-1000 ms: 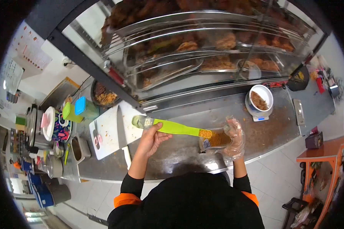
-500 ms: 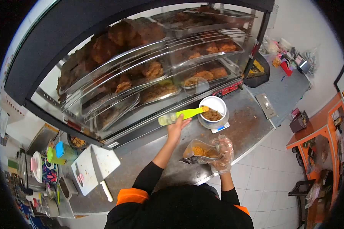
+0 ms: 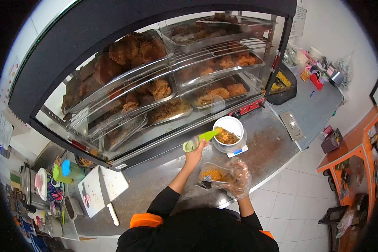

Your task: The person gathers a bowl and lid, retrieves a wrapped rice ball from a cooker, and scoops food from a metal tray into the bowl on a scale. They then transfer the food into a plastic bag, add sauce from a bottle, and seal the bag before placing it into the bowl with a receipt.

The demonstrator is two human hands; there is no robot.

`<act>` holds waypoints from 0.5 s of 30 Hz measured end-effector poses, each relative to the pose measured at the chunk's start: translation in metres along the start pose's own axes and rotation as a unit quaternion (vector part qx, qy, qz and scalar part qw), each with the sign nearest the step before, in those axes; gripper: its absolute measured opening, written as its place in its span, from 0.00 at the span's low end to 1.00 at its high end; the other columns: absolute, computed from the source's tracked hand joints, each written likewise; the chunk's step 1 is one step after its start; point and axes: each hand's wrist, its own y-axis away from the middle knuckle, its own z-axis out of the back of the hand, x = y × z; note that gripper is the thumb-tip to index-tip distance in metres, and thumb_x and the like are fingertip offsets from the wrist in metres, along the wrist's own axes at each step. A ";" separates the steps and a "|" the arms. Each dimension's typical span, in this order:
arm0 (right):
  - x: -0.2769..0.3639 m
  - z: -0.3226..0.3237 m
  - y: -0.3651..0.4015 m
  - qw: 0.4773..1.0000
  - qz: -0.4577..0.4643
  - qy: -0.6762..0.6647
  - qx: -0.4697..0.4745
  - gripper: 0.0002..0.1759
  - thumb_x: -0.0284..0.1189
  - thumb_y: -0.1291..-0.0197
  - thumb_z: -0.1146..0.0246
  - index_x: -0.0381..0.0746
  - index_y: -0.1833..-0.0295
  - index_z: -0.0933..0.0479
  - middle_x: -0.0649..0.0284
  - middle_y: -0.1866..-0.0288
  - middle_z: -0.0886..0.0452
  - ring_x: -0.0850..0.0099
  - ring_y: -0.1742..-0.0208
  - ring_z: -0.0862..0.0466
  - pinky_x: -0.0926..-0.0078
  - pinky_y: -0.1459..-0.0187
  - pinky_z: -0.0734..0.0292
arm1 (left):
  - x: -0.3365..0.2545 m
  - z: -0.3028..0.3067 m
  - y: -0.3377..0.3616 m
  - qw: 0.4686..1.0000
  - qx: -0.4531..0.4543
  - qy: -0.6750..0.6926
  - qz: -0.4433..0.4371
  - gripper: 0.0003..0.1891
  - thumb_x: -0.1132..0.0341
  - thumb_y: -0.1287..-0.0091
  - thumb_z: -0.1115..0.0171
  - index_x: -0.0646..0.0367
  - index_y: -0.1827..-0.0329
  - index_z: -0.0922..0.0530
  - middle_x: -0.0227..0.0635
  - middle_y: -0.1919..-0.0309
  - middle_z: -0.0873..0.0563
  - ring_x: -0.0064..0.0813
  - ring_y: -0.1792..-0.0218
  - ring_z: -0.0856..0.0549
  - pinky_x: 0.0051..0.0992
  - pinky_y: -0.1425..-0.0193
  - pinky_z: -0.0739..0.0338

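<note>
My left hand [image 3: 194, 154] is closed around a lime-green tool with a clear end [image 3: 207, 136]. Its orange-coated tip is over a white bowl [image 3: 223, 122] containing brown, orange-topped food [image 3: 227, 136]. The bowl stands on a small scale [image 3: 238, 151]; a blue mark shows on its front edge. My right hand [image 3: 239, 178], in a clear plastic glove, grips the side of an opened plastic pouch [image 3: 222, 171]. Orange-yellow crumbs [image 3: 213, 174] lie inside the pouch. The glove hides part of my right fingers.
A glass-fronted warming cabinet [image 3: 155, 109] with trays of fried chicken [image 3: 159, 89] rises behind the counter [image 3: 155, 180]. To the left, a knife [image 3: 112, 212] and scissors [image 3: 87, 199] lie on a white cutting board [image 3: 115, 185]. A metal lid [image 3: 291, 125] lies right.
More orange topping now shows on the food in the bowl. The green tool's tip has shifted slightly left and lower, still over the bowl. The pouch stays in my right hand.
</note>
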 end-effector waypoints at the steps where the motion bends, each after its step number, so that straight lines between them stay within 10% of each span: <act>1: 0.000 -0.002 0.000 1.000 0.003 -0.001 -0.002 0.50 0.45 0.66 0.33 0.58 0.39 0.57 0.55 0.49 0.40 0.59 0.52 0.32 0.62 0.57 0.33 | 0.001 -0.001 0.002 1.000 0.020 -0.002 0.009 0.10 0.69 0.42 0.49 0.68 0.62 0.29 0.37 0.69 0.20 0.22 0.68 0.20 0.17 0.65 0.26; 3: 0.003 -0.010 -0.001 0.991 -0.018 -0.087 -0.101 0.30 0.45 0.74 0.33 0.40 0.62 0.30 0.55 0.57 0.32 0.60 0.53 0.32 0.65 0.54 0.36 | 0.005 -0.003 0.005 0.999 0.038 -0.004 0.018 0.10 0.69 0.42 0.49 0.68 0.62 0.29 0.37 0.69 0.20 0.21 0.68 0.21 0.16 0.65 0.27; 15: 0.006 -0.010 -0.006 0.993 0.007 -0.102 -0.058 0.31 0.39 0.75 0.30 0.41 0.60 0.31 0.55 0.53 0.33 0.61 0.51 0.32 0.65 0.54 0.34 | -0.003 0.008 0.012 0.970 0.085 -0.173 -0.148 0.13 0.72 0.45 0.45 0.62 0.57 0.29 0.34 0.67 0.20 0.20 0.66 0.22 0.16 0.62 0.30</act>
